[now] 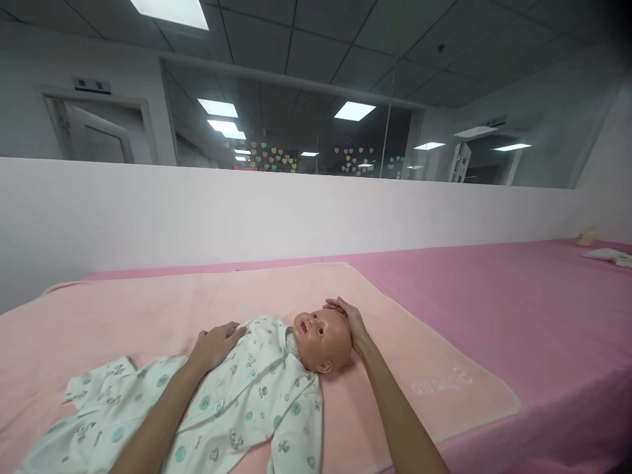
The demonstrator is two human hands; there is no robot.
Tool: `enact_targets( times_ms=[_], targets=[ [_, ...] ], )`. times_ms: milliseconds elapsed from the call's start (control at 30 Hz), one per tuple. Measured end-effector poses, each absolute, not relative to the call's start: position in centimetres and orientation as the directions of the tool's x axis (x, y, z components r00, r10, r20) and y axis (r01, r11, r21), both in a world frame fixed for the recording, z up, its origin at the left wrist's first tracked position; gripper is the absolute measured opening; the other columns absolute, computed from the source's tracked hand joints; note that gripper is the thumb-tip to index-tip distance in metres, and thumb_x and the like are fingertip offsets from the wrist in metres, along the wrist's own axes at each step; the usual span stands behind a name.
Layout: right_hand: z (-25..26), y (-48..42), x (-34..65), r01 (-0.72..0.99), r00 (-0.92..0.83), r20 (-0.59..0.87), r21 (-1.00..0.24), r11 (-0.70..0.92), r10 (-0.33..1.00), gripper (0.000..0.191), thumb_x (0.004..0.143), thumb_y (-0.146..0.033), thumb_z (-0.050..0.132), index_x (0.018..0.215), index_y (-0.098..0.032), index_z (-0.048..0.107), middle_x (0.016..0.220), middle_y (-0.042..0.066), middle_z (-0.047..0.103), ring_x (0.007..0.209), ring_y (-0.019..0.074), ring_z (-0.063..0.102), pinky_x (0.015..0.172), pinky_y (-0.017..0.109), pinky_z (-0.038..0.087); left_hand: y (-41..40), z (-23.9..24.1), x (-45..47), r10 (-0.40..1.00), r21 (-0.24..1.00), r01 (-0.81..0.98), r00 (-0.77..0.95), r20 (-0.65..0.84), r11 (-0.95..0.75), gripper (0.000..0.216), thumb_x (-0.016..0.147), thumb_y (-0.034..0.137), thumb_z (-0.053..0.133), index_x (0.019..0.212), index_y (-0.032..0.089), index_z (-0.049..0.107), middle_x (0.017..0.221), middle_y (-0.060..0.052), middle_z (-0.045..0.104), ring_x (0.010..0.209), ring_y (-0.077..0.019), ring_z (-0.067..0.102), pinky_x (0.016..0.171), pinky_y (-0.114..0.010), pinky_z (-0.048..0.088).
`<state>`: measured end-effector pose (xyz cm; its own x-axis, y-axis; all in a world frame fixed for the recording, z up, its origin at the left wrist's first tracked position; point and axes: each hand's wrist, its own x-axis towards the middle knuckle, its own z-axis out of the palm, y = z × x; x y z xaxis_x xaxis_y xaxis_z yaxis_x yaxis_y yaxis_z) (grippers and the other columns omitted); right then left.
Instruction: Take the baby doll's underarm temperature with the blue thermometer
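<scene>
A baby doll (316, 339) lies on its back on a peach blanket (148, 309), dressed in a white patterned romper (247, 401). My right hand (348, 319) cups the top of the doll's head, fingers curved around it. Over the doll's chest rests my left hand (217, 343), lying flat on the romper with its fingers stretched toward the collar. The doll's head points right and its legs extend to the lower left.
The blanket lies on a long pink-covered surface (518, 316). A white partition wall (296, 217) runs behind it. At the far right lie a small beige object (587, 237) and some white cloth (609, 257).
</scene>
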<state>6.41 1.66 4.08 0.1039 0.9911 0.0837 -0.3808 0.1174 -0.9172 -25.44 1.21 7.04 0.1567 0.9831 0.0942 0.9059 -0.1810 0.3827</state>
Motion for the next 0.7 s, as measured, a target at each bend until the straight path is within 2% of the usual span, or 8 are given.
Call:
enact_targets(
  times_ms=[67, 133, 200, 333, 467, 533, 633, 700],
  targets=[
    [4.6, 1.4, 6.5, -0.286, 0.083, 0.202, -0.933, 0.218, 0.976, 0.038, 0.066, -0.050, 0.062, 0.080, -0.015, 0.067, 0.085, 0.007, 0.068, 0.087, 0.0210, 0.061, 0.085, 0.031, 0.043, 1.3, 7.0, -25.5, 0.982, 0.389, 0.902, 0.162, 0.093, -0.186, 0.053, 0.078, 0.059, 0.025, 0.102, 0.027, 0.059, 0.108, -0.004, 0.063, 0.101, -0.0283, 0.054, 0.092, -0.045, 0.027],
    [5.1, 0.8, 6.4, -0.230, -0.010, 0.238, -0.946, 0.230, 0.971, 0.036, 0.067, -0.049, 0.062, 0.076, -0.014, 0.068, 0.086, 0.007, 0.069, 0.086, 0.0217, 0.061, 0.084, 0.031, 0.043, 1.3, 6.9, -25.5, 0.982, 0.393, 0.900, 0.161, 0.098, -0.187, 0.052, 0.078, 0.059, 0.025, 0.103, 0.027, 0.059, 0.109, -0.004, 0.063, 0.102, -0.0281, 0.054, 0.092, -0.046, 0.027],
    [5.5, 0.1, 6.2, -0.238, -0.107, 0.180, -0.960, 0.151, 0.978, 0.037, 0.069, -0.049, 0.059, 0.075, -0.014, 0.068, 0.086, 0.008, 0.069, 0.085, 0.0225, 0.062, 0.084, 0.032, 0.044, 1.3, 6.8, -25.5, 0.982, 0.394, 0.901, 0.155, 0.104, -0.184, 0.052, 0.078, 0.059, 0.026, 0.103, 0.027, 0.059, 0.109, -0.005, 0.063, 0.102, -0.0282, 0.054, 0.092, -0.046, 0.027],
    [5.1, -0.4, 6.2, -0.302, -0.272, -0.054, -0.943, -0.139, 0.961, 0.044, 0.074, -0.053, 0.049, 0.084, -0.013, 0.067, 0.085, 0.009, 0.069, 0.084, 0.0232, 0.064, 0.082, 0.034, 0.046, 1.0, 6.9, -25.4, 0.982, 0.391, 0.902, 0.155, 0.104, -0.184, 0.052, 0.079, 0.058, 0.025, 0.103, 0.026, 0.059, 0.109, -0.007, 0.063, 0.102, -0.0290, 0.054, 0.092, -0.046, 0.026],
    [3.8, 0.3, 6.7, -0.315, -0.247, -0.164, -0.918, -0.239, 0.955, 0.042, 0.075, -0.050, 0.049, 0.085, -0.013, 0.066, 0.082, 0.008, 0.070, 0.080, 0.0228, 0.064, 0.079, 0.034, 0.047, 0.9, 6.9, -25.2, 0.983, 0.384, 0.906, 0.152, 0.101, -0.180, 0.053, 0.079, 0.057, 0.025, 0.105, 0.026, 0.058, 0.110, -0.007, 0.063, 0.104, -0.0297, 0.053, 0.093, -0.046, 0.025],
    [3.6, 0.7, 6.9, -0.317, -0.134, -0.123, -0.935, -0.160, 0.983, 0.036, 0.074, -0.046, 0.053, 0.083, -0.014, 0.066, 0.083, 0.008, 0.069, 0.081, 0.0226, 0.064, 0.079, 0.034, 0.047, 1.0, 6.8, -25.2, 0.984, 0.380, 0.909, 0.147, 0.098, -0.174, 0.053, 0.079, 0.057, 0.025, 0.107, 0.026, 0.057, 0.111, -0.007, 0.062, 0.105, -0.0298, 0.052, 0.094, -0.046, 0.025],
    [4.1, 0.8, 7.2, -0.322, 0.101, 0.025, -0.945, 0.056, 0.995, 0.028, 0.071, -0.042, 0.058, 0.079, -0.016, 0.065, 0.085, 0.006, 0.069, 0.086, 0.0208, 0.062, 0.083, 0.031, 0.045, 1.2, 6.7, -25.3, 0.986, 0.378, 0.911, 0.144, 0.085, -0.166, 0.053, 0.079, 0.058, 0.025, 0.107, 0.026, 0.057, 0.111, -0.006, 0.062, 0.106, -0.0299, 0.052, 0.094, -0.046, 0.026],
    [4.8, 0.4, 7.1, -0.299, 0.135, 0.158, -0.934, 0.193, 0.978, 0.030, 0.072, -0.044, 0.057, 0.082, -0.017, 0.066, 0.088, 0.006, 0.068, 0.090, 0.0204, 0.060, 0.086, 0.031, 0.043, 1.3, 6.7, -25.3, 0.986, 0.372, 0.914, 0.145, 0.079, -0.164, 0.054, 0.078, 0.058, 0.025, 0.106, 0.026, 0.058, 0.111, -0.006, 0.062, 0.106, -0.0301, 0.052, 0.094, -0.046, 0.026]
  ],
)
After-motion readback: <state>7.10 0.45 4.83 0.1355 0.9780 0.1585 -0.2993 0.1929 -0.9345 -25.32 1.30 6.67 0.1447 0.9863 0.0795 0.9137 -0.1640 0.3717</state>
